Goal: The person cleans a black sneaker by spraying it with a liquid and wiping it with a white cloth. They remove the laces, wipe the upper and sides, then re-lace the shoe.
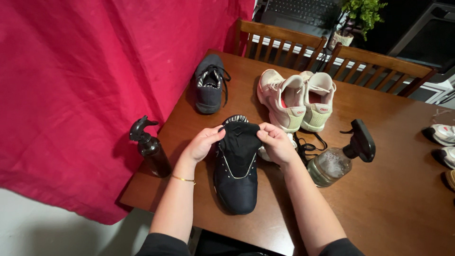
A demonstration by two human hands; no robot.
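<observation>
Shoe in hand: a black sneaker (235, 178) is laid near the front edge of the counter (388, 204), toe toward the person; its laces appear to have been taken out, and its tongue (241, 135) is pulled up.
Left hand (204, 142): fingers pinched on the left side of the tongue.
Right hand (276, 142): fingers pinched on the right side of the tongue.
Progress: judged early; the shoe is opened, yet neither bottle is held and no wetness can be made out.
Left of it: the second black sneaker (209, 84), laced, is set near the counter's left edge.
Bottles: a dark spray bottle (150, 148) is placed at the left edge; a clear spray bottle (339, 159) is tipped to the right of the right hand.
Around: a pale pair of sneakers (296, 99) is set behind the hands, loose black laces (309, 144) beside them; more shoes (443, 142) are lined along the right edge.
In the way: nothing is seen between hands and bottles.
</observation>
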